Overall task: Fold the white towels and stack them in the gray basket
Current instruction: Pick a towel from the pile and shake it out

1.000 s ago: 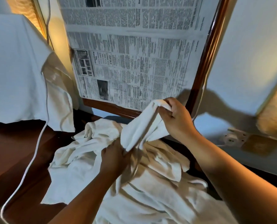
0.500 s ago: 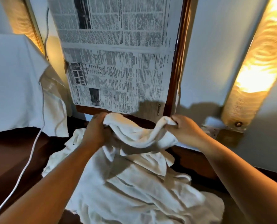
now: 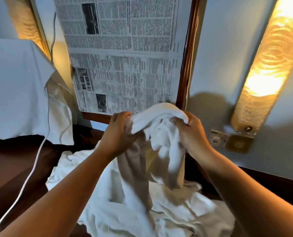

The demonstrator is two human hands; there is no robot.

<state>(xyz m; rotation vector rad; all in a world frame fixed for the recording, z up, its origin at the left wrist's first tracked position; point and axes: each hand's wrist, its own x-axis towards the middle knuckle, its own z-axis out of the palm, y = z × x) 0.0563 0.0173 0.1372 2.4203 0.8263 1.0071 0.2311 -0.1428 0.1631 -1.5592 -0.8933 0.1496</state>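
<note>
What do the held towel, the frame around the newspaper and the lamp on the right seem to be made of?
The towel looks like soft white cotton cloth, matte: it drapes and creases. The frame looks like dark varnished wood: glossy streaks of light. The lamp is translucent rippled glass or resin, I cannot tell which: it glows amber.

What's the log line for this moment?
left hand: grips towel | right hand: grips towel | towel: raised, bunched | pile: unfolded below

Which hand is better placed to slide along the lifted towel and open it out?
Probably the right. The right hand pinches the towel by its top edge, while the left hand clutches a bunched wad of it.
</note>
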